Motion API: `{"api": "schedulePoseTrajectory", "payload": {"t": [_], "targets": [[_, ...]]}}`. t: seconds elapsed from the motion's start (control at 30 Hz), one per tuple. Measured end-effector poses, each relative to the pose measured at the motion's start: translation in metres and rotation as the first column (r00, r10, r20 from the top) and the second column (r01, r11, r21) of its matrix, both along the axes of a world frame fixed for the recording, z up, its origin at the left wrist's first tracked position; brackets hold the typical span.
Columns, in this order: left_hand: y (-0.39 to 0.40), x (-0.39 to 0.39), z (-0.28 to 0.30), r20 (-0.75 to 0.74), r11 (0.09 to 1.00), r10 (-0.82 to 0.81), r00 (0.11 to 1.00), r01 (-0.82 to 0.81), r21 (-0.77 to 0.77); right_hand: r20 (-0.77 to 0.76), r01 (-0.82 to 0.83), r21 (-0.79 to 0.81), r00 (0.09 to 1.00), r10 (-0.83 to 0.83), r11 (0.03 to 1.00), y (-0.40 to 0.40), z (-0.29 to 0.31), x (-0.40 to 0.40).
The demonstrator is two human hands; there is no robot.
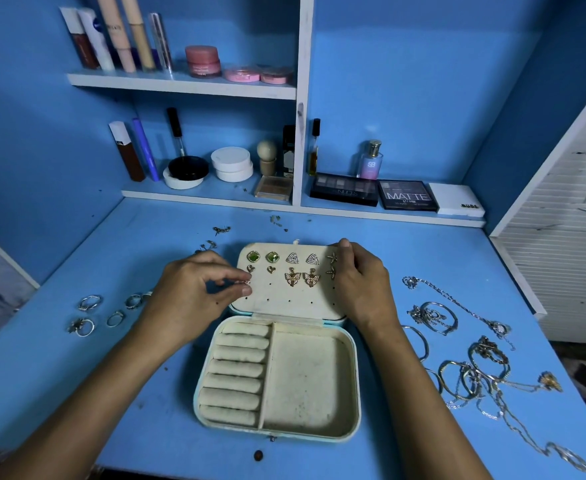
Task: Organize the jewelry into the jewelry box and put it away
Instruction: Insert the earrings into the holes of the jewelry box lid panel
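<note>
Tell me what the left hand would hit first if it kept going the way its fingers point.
Probably the cream earring panel inside the open jewelry box lid; the left hand, pinching a small gold earring, points rightward at its left edge.

Along the back edge of the lower shelf, the black eyeshadow palette [344,194] reads "NUDES" on its front. Beside it toward the right end, a second black palette [407,195] reads "MATTE" in large letters; the smaller line beneath is illegible. The white box [456,204] at the right end shows "NUDE". The perfume bottle [370,161] behind bears "SB".
</note>
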State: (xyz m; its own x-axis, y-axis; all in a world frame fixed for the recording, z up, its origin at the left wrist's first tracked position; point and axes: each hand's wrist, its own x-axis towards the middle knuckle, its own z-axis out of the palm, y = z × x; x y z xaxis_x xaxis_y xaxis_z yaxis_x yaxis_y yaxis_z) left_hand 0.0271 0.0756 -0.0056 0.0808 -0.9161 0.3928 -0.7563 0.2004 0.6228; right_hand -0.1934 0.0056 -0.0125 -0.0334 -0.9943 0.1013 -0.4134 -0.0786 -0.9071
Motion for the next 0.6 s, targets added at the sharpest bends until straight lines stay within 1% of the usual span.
{"api": "schedulePoseTrajectory", "payload": {"t": [0.17, 0.27, 0.33, 0.4, 0.5, 0.6], "targets": [[0.001, 0.000, -0.003, 0.014, 1.000, -0.015, 1.000, 0.015, -0.005, -0.003, -0.004, -0.007, 1.000, 0.004, 1.000, 0.000, -0.001, 0.000], [0.002, 0.000, -0.002, -0.009, 0.999, -0.009, 1.000, 0.009, -0.033, 0.003, -0.006, 0.000, 1.000, 0.006, 1.000, 0.000, -0.001, -0.001], [0.003, -0.001, -0.001, -0.023, 0.998, 0.022, 0.999, -0.023, -0.052, 0.004, -0.008, -0.002, 1.000, 0.008, 1.000, 0.000, -0.001, -0.001], [0.001, -0.002, 0.000, -0.050, 0.994, 0.090, 0.995, -0.092, -0.054, 0.002, -0.007, -0.009, 1.000, 0.007, 1.000, -0.001, -0.001, -0.001], [-0.005, -0.004, -0.004, -0.163, 0.982, 0.188, 0.969, -0.186, 0.027, -0.004, -0.002, -0.001, 1.000, 0.002, 1.000, -0.002, -0.002, -0.001], [-0.012, -0.006, -0.012, -0.214, 0.977, 0.184, 0.959, -0.154, 0.150, 0.000, -0.002, 0.009, 1.000, 0.002, 1.000, -0.001, -0.002, -0.001]]}}
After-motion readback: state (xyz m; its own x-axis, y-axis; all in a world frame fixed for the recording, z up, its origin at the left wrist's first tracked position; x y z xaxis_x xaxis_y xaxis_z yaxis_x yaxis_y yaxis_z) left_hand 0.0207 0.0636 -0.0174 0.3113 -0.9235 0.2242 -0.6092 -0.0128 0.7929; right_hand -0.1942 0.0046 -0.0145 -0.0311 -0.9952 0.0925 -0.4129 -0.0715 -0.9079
